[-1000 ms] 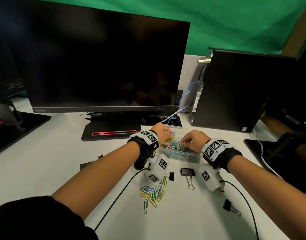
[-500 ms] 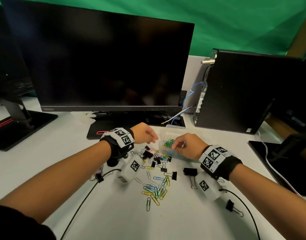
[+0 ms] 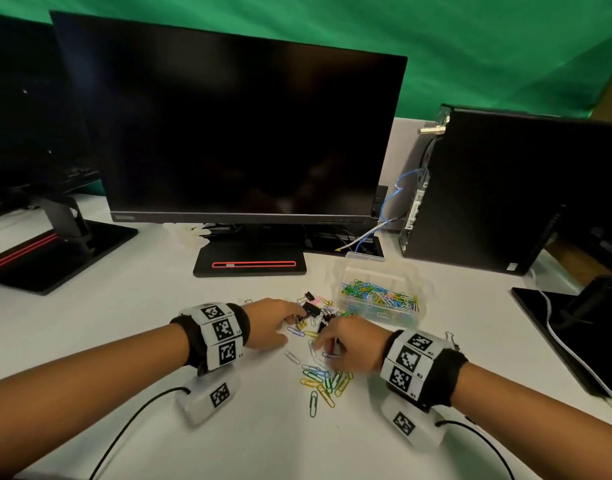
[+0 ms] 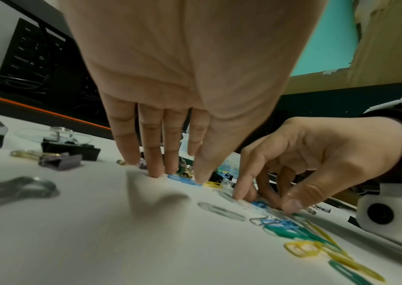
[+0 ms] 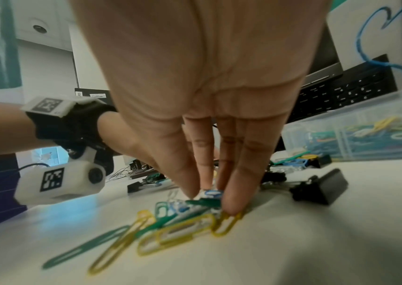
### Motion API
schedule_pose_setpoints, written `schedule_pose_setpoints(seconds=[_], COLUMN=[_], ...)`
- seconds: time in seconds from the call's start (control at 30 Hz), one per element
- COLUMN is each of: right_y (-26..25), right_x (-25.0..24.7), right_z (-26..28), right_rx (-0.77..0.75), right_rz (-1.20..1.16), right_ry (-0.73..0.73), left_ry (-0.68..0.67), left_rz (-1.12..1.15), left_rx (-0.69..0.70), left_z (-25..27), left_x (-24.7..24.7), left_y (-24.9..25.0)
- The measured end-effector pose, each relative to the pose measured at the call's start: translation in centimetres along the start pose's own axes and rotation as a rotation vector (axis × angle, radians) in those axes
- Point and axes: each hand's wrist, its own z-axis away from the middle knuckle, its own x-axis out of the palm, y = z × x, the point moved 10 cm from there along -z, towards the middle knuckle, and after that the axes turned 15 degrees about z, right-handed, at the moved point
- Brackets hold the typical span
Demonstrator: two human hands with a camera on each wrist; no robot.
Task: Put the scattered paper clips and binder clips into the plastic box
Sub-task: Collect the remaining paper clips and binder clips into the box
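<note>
One plastic box (image 3: 380,299), lid open, sits on the worktop (image 3: 124,341) in front of the PC tower (image 3: 505,195); it holds a heap of coloured paper clips, too many to count. Loose paper clips (image 3: 323,381) lie in front of it: roughly a dozen in the near cluster, more under the hands. Binder clips (image 3: 311,308): about four to six by the box, exact count unclear. Left hand (image 3: 268,323) fingers (image 4: 151,154) straight, tips down on the worktop, holding nothing. Right hand (image 3: 349,341) fingers (image 5: 241,173) bunched, pinching at the clip pile; actual grip can't be confirmed.
</note>
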Motion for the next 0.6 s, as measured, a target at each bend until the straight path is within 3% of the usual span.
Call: schedule_pose_setpoints(seconds=[0.23,0.37,0.6], right_y=[0.0,0.3,-0.8], right_x=[-0.8,-0.2,0.6], right_z=[-0.5,-1.2,1.1], right_rx=[0.055,0.085,-0.011], right_rz=[0.017,0.081,0.089], right_ry=[0.05,0.007,-0.001], left_ry=[-0.039,-0.067,-0.068], left_rz=[-0.083,-0.12,-0.061], left_rx=[0.064,0.089,0.182], left_z=[0.9,1.7,3.5], left_x=[1.3,2.2,3.0], left_y=[0.8,1.2,2.6])
